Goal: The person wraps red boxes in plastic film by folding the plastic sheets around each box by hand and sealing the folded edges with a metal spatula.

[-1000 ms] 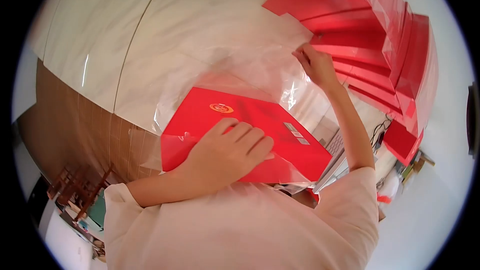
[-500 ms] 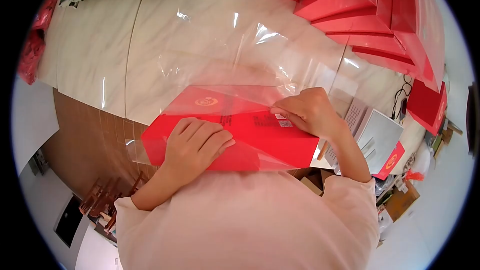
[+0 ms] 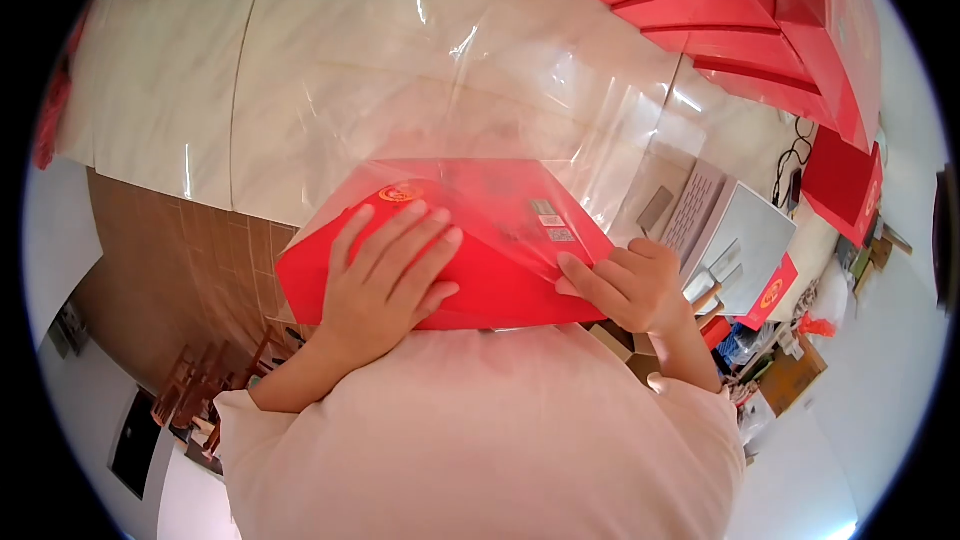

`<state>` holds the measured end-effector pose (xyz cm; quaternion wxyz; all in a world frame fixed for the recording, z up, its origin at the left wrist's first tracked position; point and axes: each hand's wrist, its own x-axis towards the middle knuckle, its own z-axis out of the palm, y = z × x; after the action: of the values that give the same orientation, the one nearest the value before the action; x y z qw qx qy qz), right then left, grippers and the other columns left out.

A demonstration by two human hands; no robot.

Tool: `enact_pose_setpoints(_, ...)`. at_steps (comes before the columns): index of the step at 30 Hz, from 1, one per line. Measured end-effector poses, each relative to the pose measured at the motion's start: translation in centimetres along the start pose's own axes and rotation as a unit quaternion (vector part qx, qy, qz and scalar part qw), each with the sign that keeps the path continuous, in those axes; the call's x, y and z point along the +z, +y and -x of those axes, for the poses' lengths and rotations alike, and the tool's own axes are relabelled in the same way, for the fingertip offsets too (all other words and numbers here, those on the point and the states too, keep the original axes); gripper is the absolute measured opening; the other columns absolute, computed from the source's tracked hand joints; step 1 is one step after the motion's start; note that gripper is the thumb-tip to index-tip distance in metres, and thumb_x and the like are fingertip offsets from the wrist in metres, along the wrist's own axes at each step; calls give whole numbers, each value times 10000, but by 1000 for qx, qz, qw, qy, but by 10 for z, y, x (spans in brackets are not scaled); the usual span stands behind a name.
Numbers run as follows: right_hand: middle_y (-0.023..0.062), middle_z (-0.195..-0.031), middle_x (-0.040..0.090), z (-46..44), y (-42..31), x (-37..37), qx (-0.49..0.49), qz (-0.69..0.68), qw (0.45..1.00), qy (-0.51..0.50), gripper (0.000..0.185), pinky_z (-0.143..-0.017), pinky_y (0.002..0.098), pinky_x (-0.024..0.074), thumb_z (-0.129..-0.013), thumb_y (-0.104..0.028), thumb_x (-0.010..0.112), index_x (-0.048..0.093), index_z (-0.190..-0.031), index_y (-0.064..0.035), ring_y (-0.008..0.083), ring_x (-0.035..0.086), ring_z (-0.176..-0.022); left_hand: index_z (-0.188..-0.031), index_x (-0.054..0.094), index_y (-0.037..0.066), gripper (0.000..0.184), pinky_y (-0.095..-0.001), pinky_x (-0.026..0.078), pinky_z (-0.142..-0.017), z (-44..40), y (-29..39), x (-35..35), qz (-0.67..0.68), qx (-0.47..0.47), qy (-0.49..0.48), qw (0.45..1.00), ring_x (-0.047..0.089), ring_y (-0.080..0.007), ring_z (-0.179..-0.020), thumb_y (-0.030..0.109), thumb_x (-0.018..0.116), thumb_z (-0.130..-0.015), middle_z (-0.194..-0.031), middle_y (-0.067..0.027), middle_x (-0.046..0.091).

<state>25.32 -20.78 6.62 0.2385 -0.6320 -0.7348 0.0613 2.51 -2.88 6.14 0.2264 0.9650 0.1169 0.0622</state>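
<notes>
A red box with a gold emblem and small white labels lies right in front of my body, near the table's front edge. Clear plastic film covers part of its top and spreads over the table beyond. My left hand lies on the left part of the box, fingers stretched out and apart, palm down. At the box's right front corner, my right hand has thumb and forefinger pinched together on the edge of the film. The exact spot between those fingertips is partly hidden.
Several red boxes stand in a row at the back right. A laptop lies to the right, with a black cable beyond it. Another red box stands at the far right. Wooden chairs are at lower left.
My right hand has come down toward me, from the box's upper right to its front right corner, drawing the film along. My left hand's fingers have straightened and spread.
</notes>
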Motion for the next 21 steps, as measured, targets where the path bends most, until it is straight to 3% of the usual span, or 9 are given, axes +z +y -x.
enact_pose_setpoints(2,-38,-549,376,10,-6,-5,-5,29,1000,-12,273,-429,238,275,-769,-237,774,675,-951,-59,87,392,-460,-1277,553,91,505,-517,273,-1085,7,-3,4,-4,-33,5,999,473,-274,-1269,347,658,-854,-1331,-88,540)
enact_pose_setpoints(4,-39,-587,400,16,-11,-4,-10,58,998,-22,252,-425,226,296,-794,-228,758,669,-969,-70,81,421,-493,-1336,490,73,578,-553,212,-1107,9,-7,10,-55,-103,178,977,424,-281,-1311,359,649,-859,-1385,-99,491)
enact_pose_setpoints(6,-27,-640,448,20,-14,2,11,89,995,36,256,-489,230,367,-782,-232,767,685,-973,-83,104,474,-561,-1380,431,49,648,-580,180,-1112,5,-10,-5,-63,-121,142,981,373,-298,-1346,362,650,-857,-1431,-109,441)
enact_pose_setpoints(8,-17,-679,493,20,-19,7,34,86,993,72,254,-538,247,405,-770,-234,771,690,-962,-89,126,513,-608,-1394,418,48,655,-561,170,-1127,-2,-17,-23,-30,-170,-90,981,332,-321,-1369,336,654,-855,-1455,-119,408)
enact_pose_setpoints(12,24,-804,632,16,-25,11,98,46,988,111,253,-657,304,481,-734,-231,774,690,-918,-79,190,617,-745,-1424,378,62,676,-521,183,-1147,-12,-55,-35,51,-206,-170,962,279,-313,-1401,210,676,-835,-1486,-115,358)
enact_pose_setpoints(15,60,-886,678,17,-24,16,109,-1,990,94,246,-663,314,489,-727,-219,768,676,-887,-57,207,648,-795,-1434,374,85,683,-409,246,-1144,-45,-98,-26,129,-107,-191,967,286,-313,-1398,31,616,-798,-1478,-110,371)
enact_pose_setpoints(16,60,-886,678,17,-24,16,114,0,989,95,246,-663,314,489,-727,-219,768,676,-887,-57,207,648,-795,-1434,374,85,683,-409,246,-1144,-60,-107,-18,129,-103,-194,967,286,-313,-1398,31,616,-798,-1478,-110,371)
enact_pose_setpoints(18,71,-896,685,18,-25,16,115,-7,990,81,231,-660,306,496,-740,-208,761,661,-864,-41,209,655,-796,-1435,374,87,671,-395,251,-1141,-95,-114,3,327,-37,-322,887,299,-303,-1389,10,559,-795,-1476,-99,375)
enact_pose_setpoints(21,70,-881,686,17,-24,16,121,-10,989,86,226,-645,293,505,-747,-203,757,656,-865,-39,210,659,-773,-1429,393,99,632,-382,240,-1146,-133,-99,50,392,43,-405,825,290,-289,-1395,44,521,-813,-1465,-96,389)
